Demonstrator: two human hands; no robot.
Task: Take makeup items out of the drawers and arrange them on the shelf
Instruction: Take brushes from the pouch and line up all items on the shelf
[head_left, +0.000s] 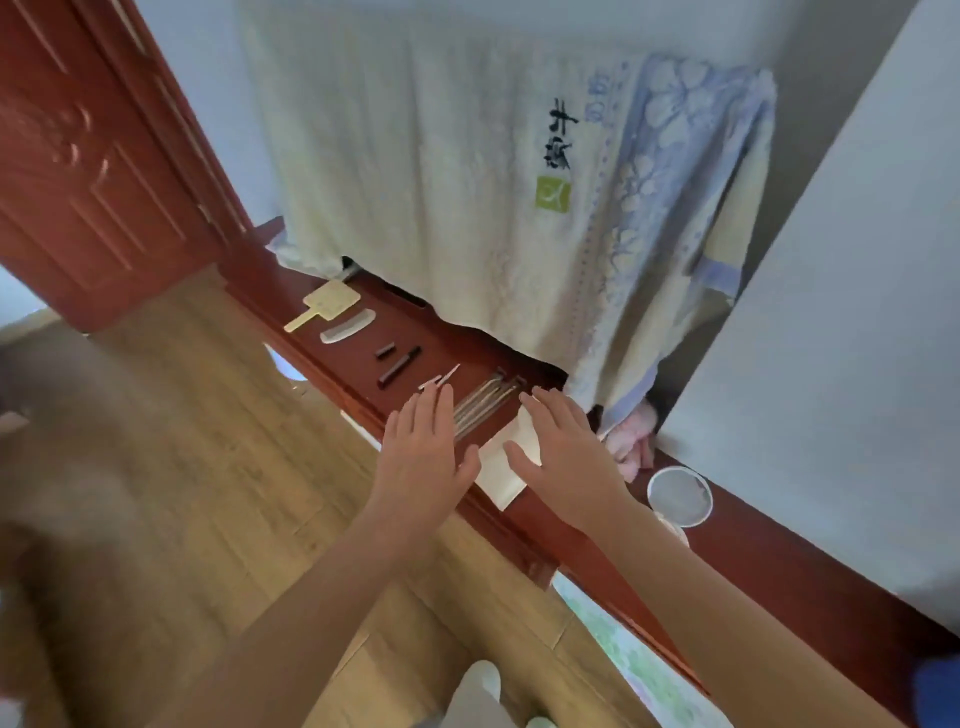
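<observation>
A dark red shelf (457, 348) runs diagonally across the view. On it lie a cream hand mirror (324, 304), a white comb (347, 326), two dark tubes (399, 365), small tweezers (441, 378), a row of several metal tools (485, 402) and a white cloth (506, 462). My left hand (423, 452) hovers flat with fingers apart beside the metal tools. My right hand (563, 457) is spread over the white cloth. Neither hand holds anything.
A pale towel (441, 171) hangs over the back of the shelf. A round white-rimmed mirror (679, 493) and a pink item (631, 447) lie on the shelf to the right. A red door (78, 171) stands at left, above a wood floor (208, 467).
</observation>
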